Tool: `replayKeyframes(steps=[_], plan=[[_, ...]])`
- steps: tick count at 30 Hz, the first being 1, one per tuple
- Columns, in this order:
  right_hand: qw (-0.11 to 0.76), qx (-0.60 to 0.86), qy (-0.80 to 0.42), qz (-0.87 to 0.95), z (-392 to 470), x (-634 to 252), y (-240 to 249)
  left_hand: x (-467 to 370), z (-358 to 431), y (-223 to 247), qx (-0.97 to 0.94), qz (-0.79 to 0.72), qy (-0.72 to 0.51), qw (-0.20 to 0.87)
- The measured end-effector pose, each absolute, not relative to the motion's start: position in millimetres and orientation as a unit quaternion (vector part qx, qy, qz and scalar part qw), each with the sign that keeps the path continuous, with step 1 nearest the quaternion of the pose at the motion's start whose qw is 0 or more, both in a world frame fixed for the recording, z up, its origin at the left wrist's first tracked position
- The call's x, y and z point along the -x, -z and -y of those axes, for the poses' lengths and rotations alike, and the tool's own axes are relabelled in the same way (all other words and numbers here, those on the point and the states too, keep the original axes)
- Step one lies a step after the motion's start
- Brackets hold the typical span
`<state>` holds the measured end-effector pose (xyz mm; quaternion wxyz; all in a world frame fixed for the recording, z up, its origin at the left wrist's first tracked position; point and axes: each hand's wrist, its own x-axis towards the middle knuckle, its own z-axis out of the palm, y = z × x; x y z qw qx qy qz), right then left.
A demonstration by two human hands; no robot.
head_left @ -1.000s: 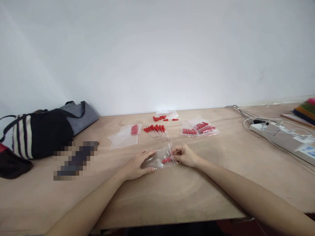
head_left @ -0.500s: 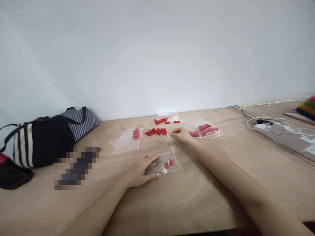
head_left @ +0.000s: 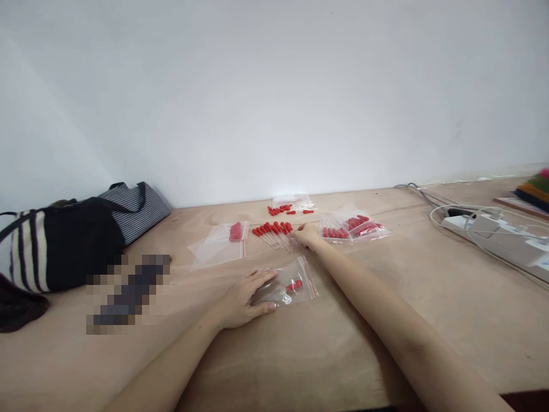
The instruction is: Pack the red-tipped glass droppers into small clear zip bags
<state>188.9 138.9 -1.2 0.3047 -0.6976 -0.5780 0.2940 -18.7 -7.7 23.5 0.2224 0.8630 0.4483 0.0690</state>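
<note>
My left hand (head_left: 246,298) rests with spread fingers on the left part of a clear zip bag (head_left: 278,294), which has red bulb pieces (head_left: 294,285) inside. Beyond it lies a row of red-capped droppers (head_left: 272,229) with thin pale stems. My right hand (head_left: 307,234) is at the row's right end, its fingers pinched together at the rightmost dropper; what lies between the fingertips is too small to make out. Loose red caps (head_left: 279,210) lie farther back, near the wall.
Bags with red-capped droppers lie left (head_left: 235,232) and right (head_left: 358,224) of the row. A power strip (head_left: 497,234) with cables is at the right, a colourful stack (head_left: 534,190) behind it. Black striped bag (head_left: 77,243) and a blurred-out dark object (head_left: 131,294) stand left.
My right hand has moved slightly left to the right end of the dropper row. My left hand stays on the clear bag. The view has shifted slightly.
</note>
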Motion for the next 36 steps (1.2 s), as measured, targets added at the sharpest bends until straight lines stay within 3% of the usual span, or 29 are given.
replayKeyframes(steps=[20,31,36], plan=[[0.404,0.622,-0.417,0.526,-97,-225,5,17,6,-24,-0.871,-0.436,-0.078,0.213],[0.530,0.469,-0.537,0.459,-31,-248,2,20,4,-19,-0.867,-0.442,-0.079,0.218],[0.535,0.427,-0.617,0.389,-27,-237,0,19,3,-19,-0.866,-0.443,-0.083,0.217]])
